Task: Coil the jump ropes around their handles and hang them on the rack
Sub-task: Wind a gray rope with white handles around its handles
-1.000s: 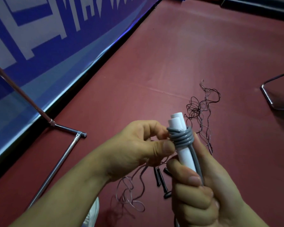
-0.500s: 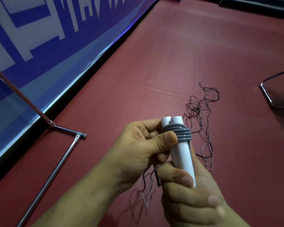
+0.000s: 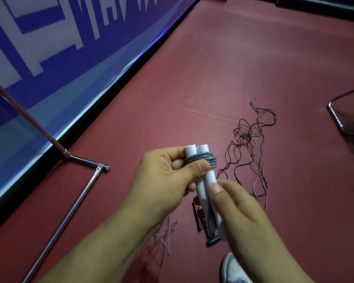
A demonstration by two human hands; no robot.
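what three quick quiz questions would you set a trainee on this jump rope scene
1. True or false: the grey rope is coiled near the top of the two white handles.
2. Fill in: the right hand holds the handles ___ the coil.
3. Whose thumb presses on the coil? A. left hand B. right hand C. neither

Key: 1 true; 2 below; 3 A

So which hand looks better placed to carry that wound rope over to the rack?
Probably the left hand: its thumb pins the grey coil on the white handles, and the metal rack frame lies on that side.
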